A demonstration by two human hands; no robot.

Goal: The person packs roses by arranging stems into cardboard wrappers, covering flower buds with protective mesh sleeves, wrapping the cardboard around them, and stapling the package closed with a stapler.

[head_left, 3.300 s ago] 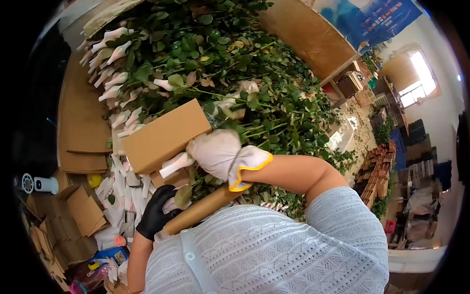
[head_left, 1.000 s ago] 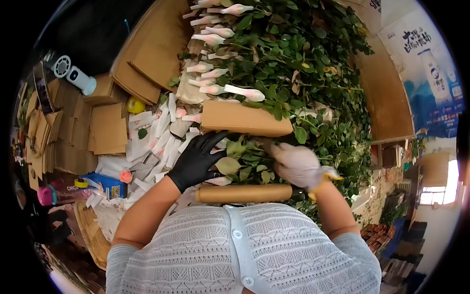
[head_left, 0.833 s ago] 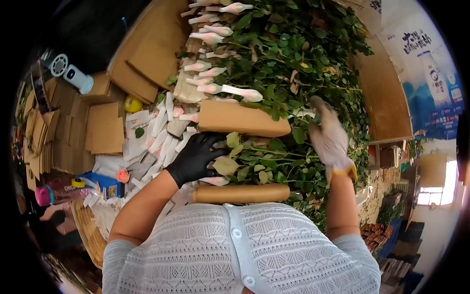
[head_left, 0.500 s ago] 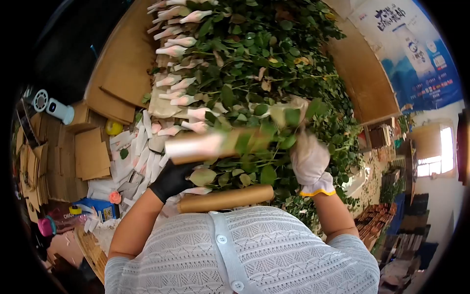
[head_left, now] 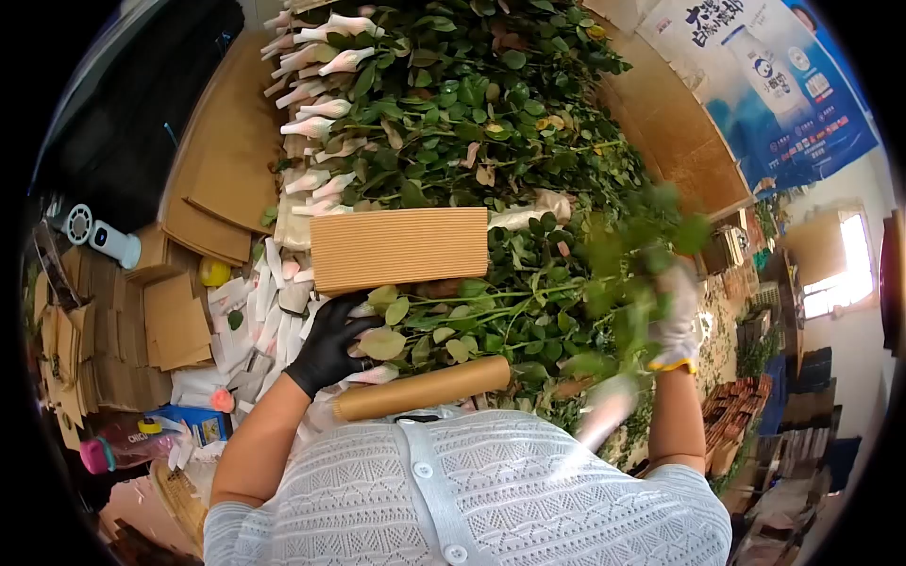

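My left hand (head_left: 332,344), in a black glove, has its fingers apart beside the leaves of roses lying in front of me. Just beyond it, a corrugated cardboard sheet (head_left: 401,250) lies over the stems. My right hand (head_left: 674,307), in a white glove with a yellow cuff, is closed around a rose (head_left: 604,411). That rose's leafy stem and pale, sleeved bud are blurred, and the bud hangs toward my body. Many other roses (head_left: 326,108) lie in rows, their buds in pale sleeves pointing left. A brown paper roll (head_left: 425,387) rests close to my front.
Loose white sleeves (head_left: 269,325) are scattered at the left, near flattened cardboard (head_left: 176,325) and a blue box (head_left: 193,423). A clear bottle (head_left: 127,448) with a pink lid stands at lower left. A cardboard wall (head_left: 689,123) borders the roses on the right.
My right hand has moved right, carrying the rose off the corrugated sheet, and its bud has swung toward my body. The sheet now shows uncovered. My left hand's fingers have spread.
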